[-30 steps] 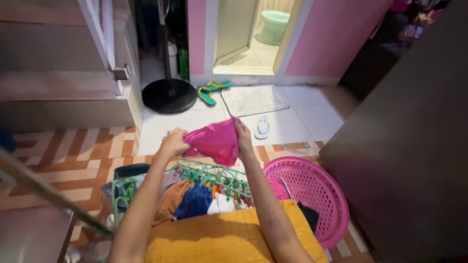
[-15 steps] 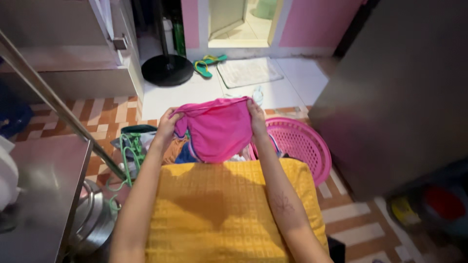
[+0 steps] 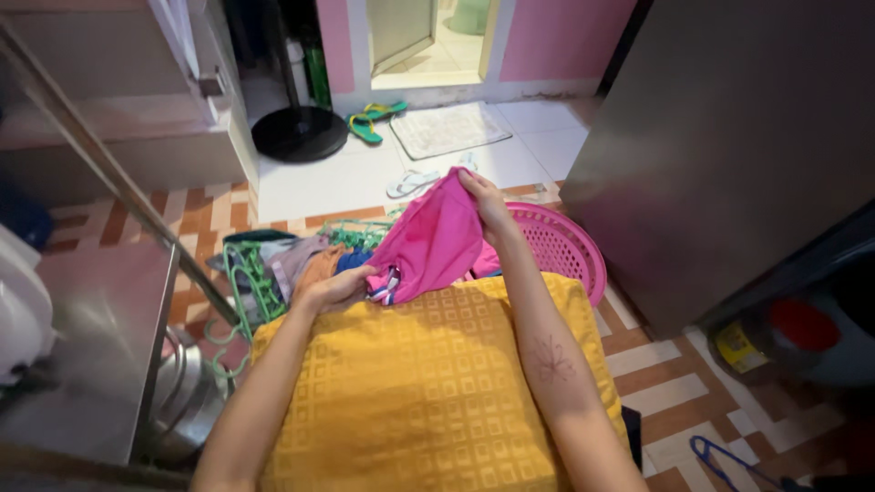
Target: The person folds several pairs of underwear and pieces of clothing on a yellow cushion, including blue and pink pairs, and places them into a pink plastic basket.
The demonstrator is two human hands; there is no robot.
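A bright pink garment (image 3: 433, 241) hangs slanted between my two hands above a yellow patterned cloth (image 3: 428, 383) that lies across my lap. My right hand (image 3: 485, 202) pinches its upper corner, raised over the pink laundry basket (image 3: 567, 251). My left hand (image 3: 335, 290) holds its lower edge, low down at the far rim of the yellow cloth. Beyond that hand lies a pile of mixed clothes (image 3: 314, 264) with a green clip hanger (image 3: 357, 235) on it.
A grey cabinet (image 3: 729, 137) stands to the right. A metal table (image 3: 87, 351) and a slanting pole (image 3: 118, 178) are at the left. Farther off are a fan base (image 3: 299, 133), green flip-flops (image 3: 369, 120), a white mat (image 3: 448, 129) and white sandals (image 3: 410, 182).
The garment was spread wide between both hands; my left hand has dropped to the yellow cloth, so it now hangs slanted. The view has tilted lower.
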